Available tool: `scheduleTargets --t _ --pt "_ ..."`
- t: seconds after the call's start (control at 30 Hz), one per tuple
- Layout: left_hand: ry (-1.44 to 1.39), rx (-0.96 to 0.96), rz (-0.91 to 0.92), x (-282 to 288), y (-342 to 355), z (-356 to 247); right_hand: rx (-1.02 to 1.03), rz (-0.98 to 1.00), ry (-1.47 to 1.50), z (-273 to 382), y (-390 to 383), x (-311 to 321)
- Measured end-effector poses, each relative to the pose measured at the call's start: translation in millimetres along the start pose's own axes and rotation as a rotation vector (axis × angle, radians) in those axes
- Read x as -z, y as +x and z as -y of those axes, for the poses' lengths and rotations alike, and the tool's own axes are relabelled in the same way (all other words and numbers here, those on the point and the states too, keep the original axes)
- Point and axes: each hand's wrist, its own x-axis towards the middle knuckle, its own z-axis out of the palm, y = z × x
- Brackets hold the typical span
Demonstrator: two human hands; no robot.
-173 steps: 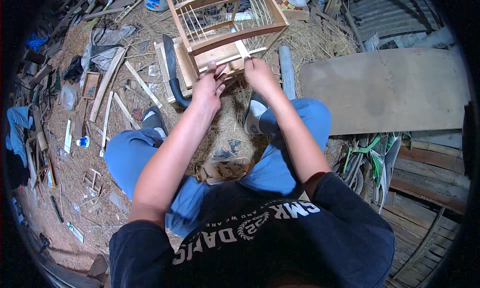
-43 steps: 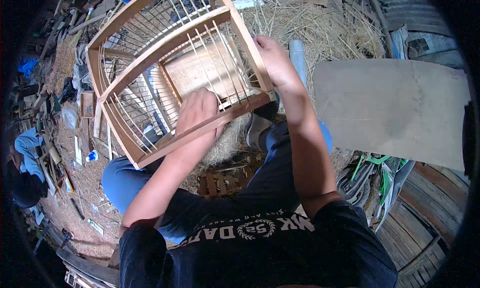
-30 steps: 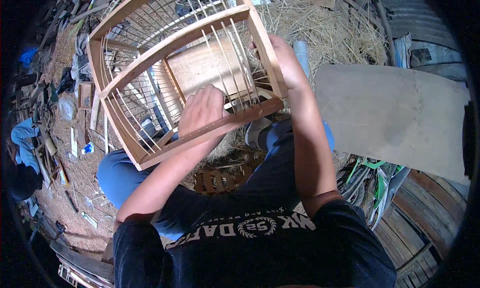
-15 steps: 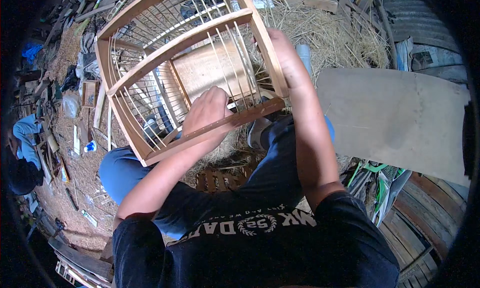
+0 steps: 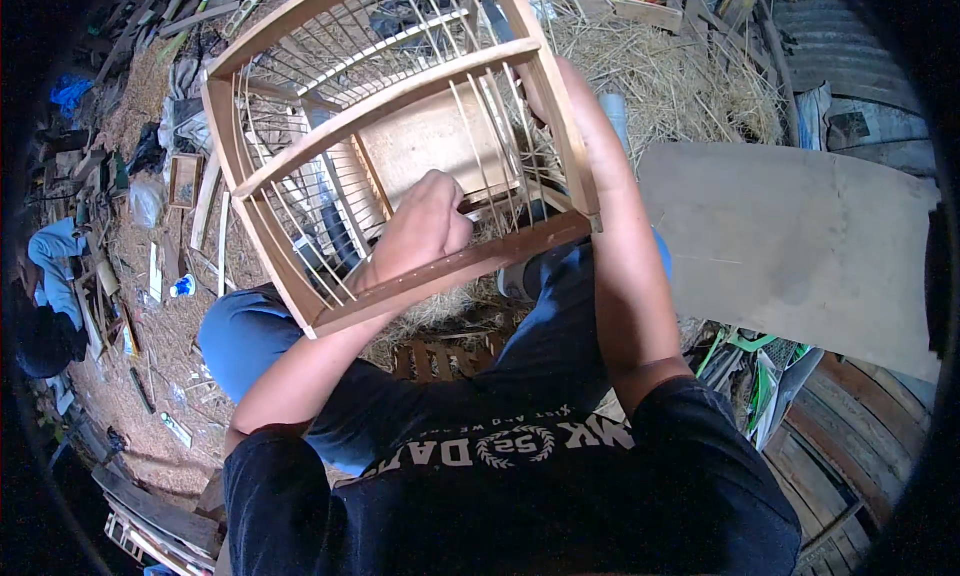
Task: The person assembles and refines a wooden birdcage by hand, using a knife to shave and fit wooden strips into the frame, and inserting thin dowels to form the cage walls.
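A wooden birdcage [image 5: 400, 96] with thin upright bars and pale curved rails is tilted above my lap. My left hand [image 5: 425, 216] reaches in over the brown bottom rail [image 5: 470, 263], through a gap where bars are absent. Its fingers are curled closed near the light wooden panel [image 5: 430, 141] inside; whatever they hold is hidden. On the right side, my right hand [image 5: 560, 91] grips the cage by its corner post [image 5: 560, 121], with the fingertips partly behind the wood. A few loose-looking bars [image 5: 490, 141] stand between the two hands.
Straw [image 5: 680, 86] covers the ground beyond the cage. A large flat grey board [image 5: 780, 246] lies to my right, above wooden planks [image 5: 850, 426]. Wood scraps, a small wooden frame [image 5: 185, 182] and a white tube [image 5: 176, 431] litter the left side. Another person's knee [image 5: 55, 261] shows far left.
The birdcage has shifted a little to the right and slightly toward me. My left hand has moved slightly right inside it, still curled; my right hand keeps its grip.
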Motion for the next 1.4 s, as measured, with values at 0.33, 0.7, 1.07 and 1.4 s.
scheduleTargets --t 0.33,0.7,1.07,1.4 --pt "0.116 -0.17 -0.122 -1.2 -3.6 1.4 0.038 -0.042 -0.046 2.7 -0.6 0.9" --pt "0.009 -0.081 -0.206 1.7 -4.1 -5.8 -0.049 -0.039 -0.167 1.0 1.1 10.1" --pt "0.133 -0.291 -0.233 17.1 -7.9 -2.0 -0.04 -0.038 -0.132 3.5 -0.2 15.6" --pt "0.057 -0.232 -0.253 20.5 -7.7 -12.9 -0.036 -0.026 -0.202 6.5 1.6 20.2"
